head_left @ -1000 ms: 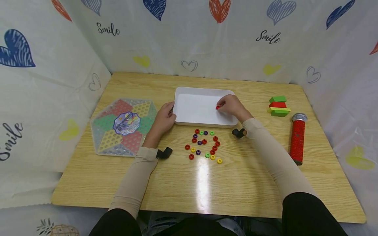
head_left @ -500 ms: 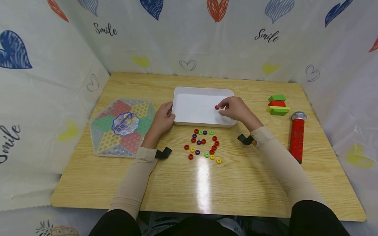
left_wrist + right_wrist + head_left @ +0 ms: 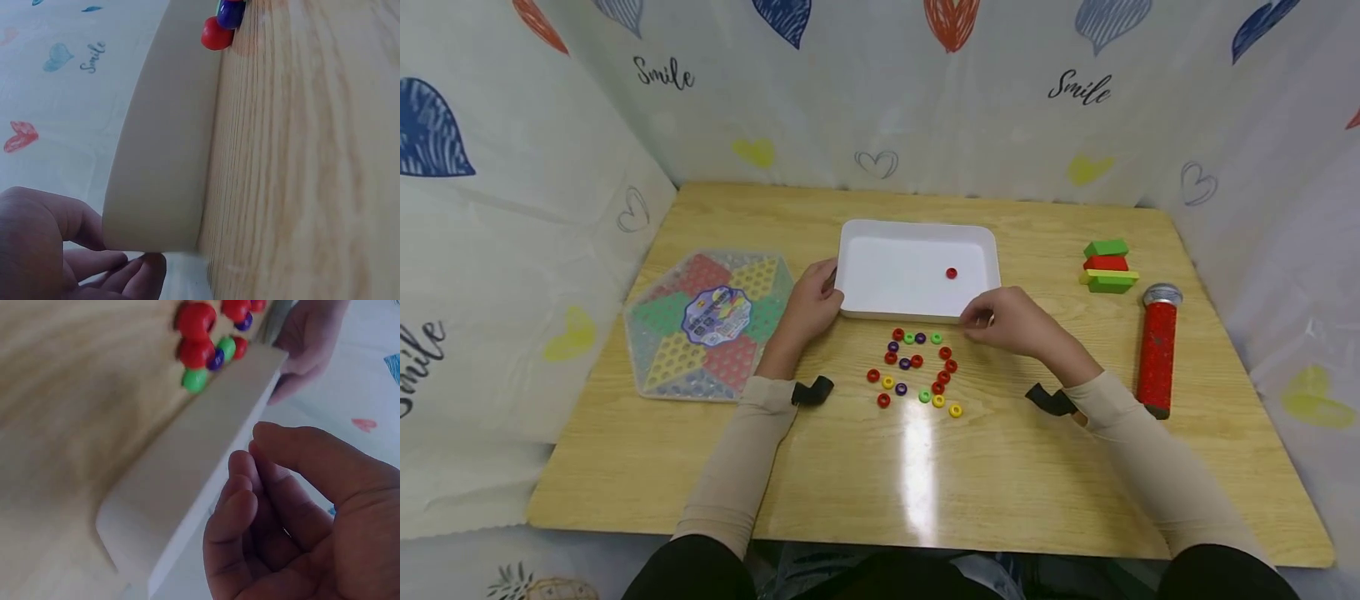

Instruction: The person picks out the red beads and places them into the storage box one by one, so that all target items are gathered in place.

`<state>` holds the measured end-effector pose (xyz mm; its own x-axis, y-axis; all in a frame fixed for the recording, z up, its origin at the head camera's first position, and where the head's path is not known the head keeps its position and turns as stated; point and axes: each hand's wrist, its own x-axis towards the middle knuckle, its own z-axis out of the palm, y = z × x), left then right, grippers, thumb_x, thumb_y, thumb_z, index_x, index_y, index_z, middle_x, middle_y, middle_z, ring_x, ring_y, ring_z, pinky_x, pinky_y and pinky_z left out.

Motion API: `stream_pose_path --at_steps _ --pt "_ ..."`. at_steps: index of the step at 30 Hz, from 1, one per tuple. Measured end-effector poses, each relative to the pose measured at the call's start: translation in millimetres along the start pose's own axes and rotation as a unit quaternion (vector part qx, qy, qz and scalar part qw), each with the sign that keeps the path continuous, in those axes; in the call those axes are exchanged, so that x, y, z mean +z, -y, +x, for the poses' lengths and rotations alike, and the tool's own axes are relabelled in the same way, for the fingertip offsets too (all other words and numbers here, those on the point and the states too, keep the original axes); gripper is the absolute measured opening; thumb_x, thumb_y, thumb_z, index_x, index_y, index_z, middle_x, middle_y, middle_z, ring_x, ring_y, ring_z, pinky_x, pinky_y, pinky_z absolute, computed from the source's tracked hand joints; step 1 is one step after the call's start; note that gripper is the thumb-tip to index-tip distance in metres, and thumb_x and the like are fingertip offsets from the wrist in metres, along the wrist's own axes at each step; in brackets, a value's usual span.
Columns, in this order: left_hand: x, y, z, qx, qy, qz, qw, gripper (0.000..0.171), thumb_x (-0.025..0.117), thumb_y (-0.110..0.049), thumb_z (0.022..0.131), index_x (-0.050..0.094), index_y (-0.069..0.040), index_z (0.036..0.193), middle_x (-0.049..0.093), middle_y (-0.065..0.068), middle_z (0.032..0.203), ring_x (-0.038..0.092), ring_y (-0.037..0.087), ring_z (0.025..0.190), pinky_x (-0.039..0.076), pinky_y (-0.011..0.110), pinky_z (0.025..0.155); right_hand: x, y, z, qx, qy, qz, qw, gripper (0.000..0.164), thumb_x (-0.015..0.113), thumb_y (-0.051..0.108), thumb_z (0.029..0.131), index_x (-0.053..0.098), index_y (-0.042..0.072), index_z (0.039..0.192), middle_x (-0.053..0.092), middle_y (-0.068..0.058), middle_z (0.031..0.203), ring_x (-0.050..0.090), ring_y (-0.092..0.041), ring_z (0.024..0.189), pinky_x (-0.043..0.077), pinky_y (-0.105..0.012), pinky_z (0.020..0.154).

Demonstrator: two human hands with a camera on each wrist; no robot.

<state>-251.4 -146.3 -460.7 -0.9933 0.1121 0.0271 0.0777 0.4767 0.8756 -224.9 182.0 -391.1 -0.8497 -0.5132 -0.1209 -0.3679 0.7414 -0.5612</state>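
Observation:
A white rectangular tray (image 3: 891, 271) lies on the wooden table with one red bead (image 3: 951, 273) on its floor, right of centre. My left hand (image 3: 810, 304) grips the tray's left end, thumb and fingers at the corner in the left wrist view. Over the tray's front right corner, my right hand (image 3: 1011, 321) is loosely curled, holding nothing; its thumb tip (image 3: 267, 436) is close to the index finger. Several red, green, purple and yellow ring-shaped beads (image 3: 944, 377) are scattered in front of the tray, forming a rough figure.
A hexagonal clear-lidded board game box (image 3: 662, 367) with coloured triangles lies left of the tray. At the right are stacked green, red and yellow blocks (image 3: 1107, 275) and a red glittery tube (image 3: 1157, 358) with a silver end. Printed cloth (image 3: 820, 108) surrounds the table (image 3: 850, 483).
My right hand has let go of the red bead in the tray and drawn back toward me, to the tray's front right corner. My left hand stays at the tray's left end.

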Motion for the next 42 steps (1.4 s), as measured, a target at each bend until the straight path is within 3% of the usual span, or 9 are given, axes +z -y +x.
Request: stream_pose_path --at_steps 7,18,30,42 --pt "1.0 3.2 -0.6 -0.004 0.003 -0.004 1.0000 0.062 0.047 -0.008 0.094 0.039 -0.003 0.155 0.039 0.016 0.158 0.042 0.027 0.147 0.043 0.040 0.118 25.4 -1.1 -8.9 -0.025 0.033 0.002 0.999 0.005 0.077 0.007 0.083 0.078 0.009 0.088 0.072 0.000 0.081 0.061 -0.012 0.074 0.055 -0.028 0.068" --pt "0.9 -1.8 -1.9 0.002 0.006 -0.022 0.9997 0.061 0.048 -0.005 0.095 0.037 0.000 0.155 0.037 0.018 0.159 0.042 0.027 0.147 0.042 0.039 0.118 42.8 1.7 -11.0 -0.042 0.055 -0.010 0.998 0.010 0.076 0.004 0.079 0.079 0.009 0.088 0.072 0.002 0.082 0.057 -0.010 0.071 0.051 -0.024 0.064" --pt "0.3 0.1 -2.1 0.007 -0.001 -0.019 0.9998 0.060 0.048 -0.004 0.094 0.039 0.001 0.154 0.039 0.019 0.157 0.044 0.029 0.146 0.043 0.041 0.117 40.9 6.7 -11.4 -0.048 0.060 -0.008 0.997 0.011 0.076 0.005 0.080 0.078 0.008 0.090 0.071 0.002 0.081 0.056 -0.009 0.069 0.051 -0.024 0.062" --pt "1.0 1.6 -2.8 0.010 -0.004 -0.025 0.9996 0.060 0.048 -0.004 0.094 0.040 0.001 0.153 0.040 0.019 0.157 0.044 0.030 0.145 0.043 0.042 0.118 16.0 17.6 0.3 -0.062 0.020 0.011 0.998 0.010 0.080 0.010 0.081 0.078 0.009 0.090 0.072 0.001 0.084 0.061 -0.011 0.074 0.055 -0.026 0.067"
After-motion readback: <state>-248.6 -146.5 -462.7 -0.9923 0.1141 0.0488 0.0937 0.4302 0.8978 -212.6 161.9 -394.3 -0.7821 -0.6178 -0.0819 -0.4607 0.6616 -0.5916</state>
